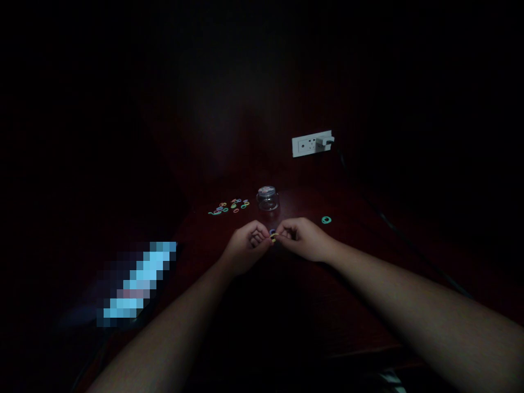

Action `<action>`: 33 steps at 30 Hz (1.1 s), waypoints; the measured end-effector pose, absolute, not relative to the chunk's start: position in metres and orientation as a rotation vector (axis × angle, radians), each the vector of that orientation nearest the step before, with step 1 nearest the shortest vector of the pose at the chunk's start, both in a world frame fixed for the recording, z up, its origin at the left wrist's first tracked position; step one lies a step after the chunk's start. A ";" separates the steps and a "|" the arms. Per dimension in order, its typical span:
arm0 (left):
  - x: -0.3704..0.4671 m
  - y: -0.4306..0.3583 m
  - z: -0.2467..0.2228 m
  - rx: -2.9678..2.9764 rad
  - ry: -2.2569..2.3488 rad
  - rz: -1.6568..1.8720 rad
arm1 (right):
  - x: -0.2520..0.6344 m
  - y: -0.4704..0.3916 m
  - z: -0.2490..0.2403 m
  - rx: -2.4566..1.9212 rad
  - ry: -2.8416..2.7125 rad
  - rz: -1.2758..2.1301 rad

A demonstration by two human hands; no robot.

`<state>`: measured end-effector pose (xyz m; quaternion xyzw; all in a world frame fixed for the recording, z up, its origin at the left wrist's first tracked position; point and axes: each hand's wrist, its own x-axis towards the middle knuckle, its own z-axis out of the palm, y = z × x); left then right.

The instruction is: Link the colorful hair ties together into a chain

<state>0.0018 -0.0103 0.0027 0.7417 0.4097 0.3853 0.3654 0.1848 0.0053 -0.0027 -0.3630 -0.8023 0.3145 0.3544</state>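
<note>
Between both hands, at the middle of the table (295, 284), is a small yellow hair tie (275, 235). My left hand (246, 246) pinches its left side between thumb and forefinger. From the other side, my right hand (305, 239) pinches it with thumb and fingertips. A purplish ring (272, 231) shows right behind the yellow one; whether it touches the fingers or is linked I cannot tell. Past the hands stands a clear round jar (268, 201) with a lid on. Several coloured hair ties (233, 206) lie scattered left of the jar.
A green hair tie (326, 220) lies to the right of my right hand. At the left, a lit, pixelated screen (141, 284) glows. A wall socket (303, 146) with a white plug (325, 141) is at the back; a dark cable (426, 256) runs along the right. Surroundings are very dark.
</note>
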 end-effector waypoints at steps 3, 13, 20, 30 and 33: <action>0.002 -0.011 0.004 1.902 1.002 0.977 | 0.185 0.005 -0.001 -0.952 -2.052 0.829; 0.003 -0.010 0.003 1.874 1.036 0.985 | 0.184 0.003 0.003 -0.975 -2.003 0.913; 0.004 -0.011 0.004 1.896 1.102 1.005 | 0.184 -0.001 0.005 -0.834 -1.988 0.963; 0.004 -0.011 0.004 1.870 1.121 0.995 | 0.184 0.001 0.003 -0.807 -1.996 1.004; 0.004 -0.012 0.005 1.886 1.104 0.996 | 0.183 0.001 0.004 -0.832 -1.988 0.981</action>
